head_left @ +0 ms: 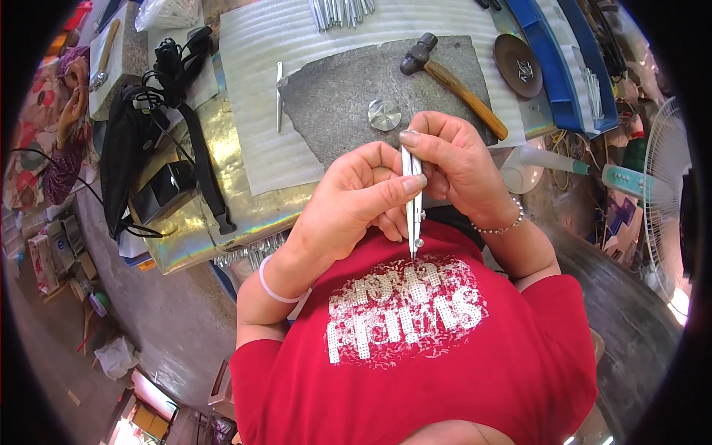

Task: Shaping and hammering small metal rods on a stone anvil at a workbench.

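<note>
My left hand [352,194] and my right hand [456,159] meet in front of my chest, both closed on a slim silver metal compass [414,215]. It stands nearly upright in the picture, its pointed end toward my red shirt, with small screws near that end. My right thumb and fingers pinch the top end; my left thumb presses across its middle. Just beyond lies a grey stone slab [334,89] with a round silver metal disc [384,115] on it. A hammer [456,85] with a wooden handle rests across the slab's right side.
One thin silver rod [279,96] lies left of the slab, and several more rods [340,11] sit at the far edge. A brown round dish [518,65] and blue trays [571,93] are at right. A black bag with straps [137,141] covers the table's left; a fan [664,193] stands right.
</note>
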`<move>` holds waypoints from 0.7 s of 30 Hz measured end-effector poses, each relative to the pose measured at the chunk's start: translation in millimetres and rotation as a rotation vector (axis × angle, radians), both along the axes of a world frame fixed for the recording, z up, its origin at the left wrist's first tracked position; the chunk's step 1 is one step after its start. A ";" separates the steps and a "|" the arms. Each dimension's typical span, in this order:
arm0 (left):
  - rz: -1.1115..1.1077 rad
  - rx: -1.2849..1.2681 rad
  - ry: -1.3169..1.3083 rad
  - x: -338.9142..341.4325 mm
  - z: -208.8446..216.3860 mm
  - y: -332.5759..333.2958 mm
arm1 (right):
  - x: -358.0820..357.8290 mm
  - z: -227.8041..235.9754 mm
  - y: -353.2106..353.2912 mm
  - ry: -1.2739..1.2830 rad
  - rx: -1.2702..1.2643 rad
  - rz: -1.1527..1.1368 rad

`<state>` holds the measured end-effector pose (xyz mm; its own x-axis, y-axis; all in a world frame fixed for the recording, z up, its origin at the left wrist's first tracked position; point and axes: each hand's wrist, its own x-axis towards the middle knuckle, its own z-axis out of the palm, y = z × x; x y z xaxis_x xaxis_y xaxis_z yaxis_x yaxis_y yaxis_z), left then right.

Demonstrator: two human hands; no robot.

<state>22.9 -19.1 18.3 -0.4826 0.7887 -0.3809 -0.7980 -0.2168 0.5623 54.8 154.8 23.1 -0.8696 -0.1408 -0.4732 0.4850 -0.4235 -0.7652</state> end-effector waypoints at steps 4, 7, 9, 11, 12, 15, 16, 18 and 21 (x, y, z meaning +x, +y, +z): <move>0.044 -0.038 -0.013 -3.6 8.6 -0.5 | -8.7 20.5 15.2 0.156 0.154 -0.056; 0.113 0.008 -0.051 -8.2 4.7 -5.5 | -33.8 30.3 63.8 0.447 0.206 -0.166; 0.135 0.032 -0.032 -9.5 6.6 -5.2 | -60.1 46.2 104.4 0.488 0.378 -0.163; 0.167 0.043 -0.011 -9.6 8.9 -4.6 | -94.5 39.3 129.2 0.508 0.630 -0.189; 0.181 0.052 -0.019 -9.6 10.0 -4.0 | -113.8 26.4 137.3 0.530 0.845 -0.252; 0.247 0.069 -0.026 -6.2 7.6 -8.8 | -172.1 -7.6 160.4 0.497 1.247 -0.115; 0.271 0.093 -0.032 -5.4 6.3 -10.4 | -182.5 -7.9 146.7 0.497 1.375 -0.135; 0.303 0.078 -0.010 -3.9 5.7 -11.5 | -200.3 -18.6 148.1 0.504 1.551 -0.089; 0.329 0.059 0.021 -4.9 6.7 -8.2 | -237.3 -75.7 188.4 0.538 1.842 0.169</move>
